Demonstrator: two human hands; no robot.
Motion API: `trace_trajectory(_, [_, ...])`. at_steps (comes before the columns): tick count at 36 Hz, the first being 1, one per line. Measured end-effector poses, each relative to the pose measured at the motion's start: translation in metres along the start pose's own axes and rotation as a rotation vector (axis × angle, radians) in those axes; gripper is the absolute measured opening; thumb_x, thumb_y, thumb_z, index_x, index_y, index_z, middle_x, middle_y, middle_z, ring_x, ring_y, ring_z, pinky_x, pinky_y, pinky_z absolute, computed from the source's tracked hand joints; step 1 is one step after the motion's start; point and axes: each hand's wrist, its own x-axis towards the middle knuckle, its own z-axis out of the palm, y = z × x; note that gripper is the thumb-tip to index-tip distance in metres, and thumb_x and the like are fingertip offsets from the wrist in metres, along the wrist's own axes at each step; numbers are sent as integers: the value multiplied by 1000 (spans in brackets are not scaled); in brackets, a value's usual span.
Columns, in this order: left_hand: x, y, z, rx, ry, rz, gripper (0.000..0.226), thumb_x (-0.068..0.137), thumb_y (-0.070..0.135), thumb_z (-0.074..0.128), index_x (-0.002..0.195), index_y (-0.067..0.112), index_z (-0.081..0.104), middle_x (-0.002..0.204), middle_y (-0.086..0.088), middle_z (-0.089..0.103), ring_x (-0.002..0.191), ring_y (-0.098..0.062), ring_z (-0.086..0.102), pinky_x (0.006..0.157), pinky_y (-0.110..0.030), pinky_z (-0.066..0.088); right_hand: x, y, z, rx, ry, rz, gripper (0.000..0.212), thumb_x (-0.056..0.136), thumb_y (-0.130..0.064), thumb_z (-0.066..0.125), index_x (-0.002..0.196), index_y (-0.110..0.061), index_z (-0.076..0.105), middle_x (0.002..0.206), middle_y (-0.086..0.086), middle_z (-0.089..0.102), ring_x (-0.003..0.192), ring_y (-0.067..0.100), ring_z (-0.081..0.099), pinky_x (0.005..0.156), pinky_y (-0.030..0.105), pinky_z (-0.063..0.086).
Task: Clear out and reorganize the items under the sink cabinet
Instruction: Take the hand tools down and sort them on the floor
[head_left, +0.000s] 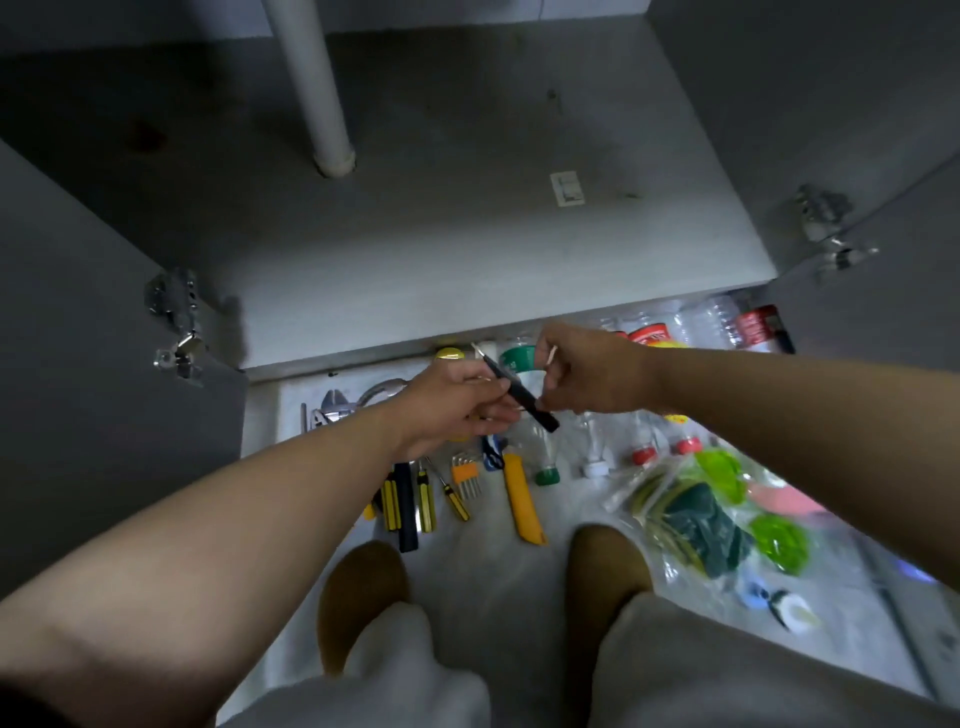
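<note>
Pinched black tool (522, 397) in both hands: left hand (452, 400) curled at mid-shaft, right hand (576, 374) at the lower end. Hung slanted above cutter (522, 499), tip toward cabinet (467, 234), butt toward the knees.

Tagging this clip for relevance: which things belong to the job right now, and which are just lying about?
In hand: black tool, gripped by left hand and right hand; cabinet floor.
Lying about: screwdrivers, hex keys, yellow utility knife, green-capped bottle, bagged scrub pads.

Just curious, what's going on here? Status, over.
Left grip, right grip both holding black tool. Cabinet open. Screwdrivers, bottles on floor; nothing blocking.
</note>
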Motion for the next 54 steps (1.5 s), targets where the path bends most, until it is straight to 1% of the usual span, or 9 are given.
trace_trajectory(5, [-6, -33, 3, 178, 79, -134, 12, 101, 8, 59, 105, -2, 65, 104, -22, 75, 99, -30, 75, 89, -42, 61, -34, 13, -10, -154, -154, 148, 25, 93, -30, 70, 112, -17, 60, 91, 4, 67, 72, 17, 63, 65, 30, 52])
trace_trajectory(12, [-11, -59, -1, 467, 119, -310, 10, 99, 8, 63, 103, 0, 67, 97, -18, 76, 72, -15, 74, 62, -25, 63, -34, 28, -2, -525, -235, 158, 37, 101, -35, 55, 133, -18, 56, 139, 7, 56, 123, 26, 55, 96, 31, 41])
trace_trajectory(26, [12, -76, 20, 550, 131, -427, 28, 104, 15, 49, 113, -6, 64, 99, -19, 68, 76, -24, 64, 67, -31, 58, -16, 53, 33, -476, -346, 134, 33, 100, -33, 56, 131, -20, 55, 134, 6, 58, 118, 24, 57, 99, 34, 47])
trace_trajectory(30, [14, -53, 22, 707, 89, -390, 22, 103, 12, 50, 109, -3, 65, 105, -23, 69, 83, -28, 65, 76, -37, 60, -16, 48, 18, -507, -348, 136, 33, 103, -32, 51, 127, -10, 60, 125, 8, 64, 88, 15, 59, 76, 27, 51])
trace_trajectory(33, [13, -19, 28, 916, 18, -314, 17, 100, 14, 52, 103, 6, 67, 100, -14, 70, 88, -27, 67, 89, -41, 58, -18, 45, -3, -463, -296, 118, 33, 103, -33, 52, 127, -12, 62, 128, 5, 61, 104, 16, 56, 90, 28, 44])
trace_trajectory(37, [11, 38, 44, 1148, -64, -137, 27, 98, 17, 55, 109, -2, 70, 106, -21, 73, 86, -29, 70, 74, -37, 57, -30, 49, -38, -434, -75, 135, 24, 98, -29, 58, 115, -14, 66, 116, 9, 67, 101, 23, 59, 83, 29, 43])
trace_trajectory(42, [11, 97, 75, 1472, -129, 41, 30, 101, 29, 53, 119, 9, 67, 115, -11, 70, 101, -24, 65, 88, -38, 52, -55, 77, -54, -401, 85, 224, 23, 96, -26, 54, 112, -12, 63, 117, 13, 67, 101, 30, 60, 78, 29, 42])
trace_trajectory(48, [20, 95, 99, 1661, -151, 114, 28, 103, 27, 51, 127, 16, 59, 124, -8, 64, 109, -24, 60, 86, -33, 49, -67, 131, -23, -263, 140, 437, 74, 86, -50, 70, 147, -18, 42, 137, 20, 48, 123, 40, 51, 105, 43, 45])
trace_trajectory(54, [30, 50, 90, 1628, -245, -19, 28, 103, 24, 50, 124, 12, 63, 128, -10, 63, 114, -26, 60, 92, -33, 50, -36, 159, 6, -181, 313, 490, 96, 72, -38, 86, 149, -16, 32, 143, 20, 39, 130, 41, 44, 109, 48, 43])
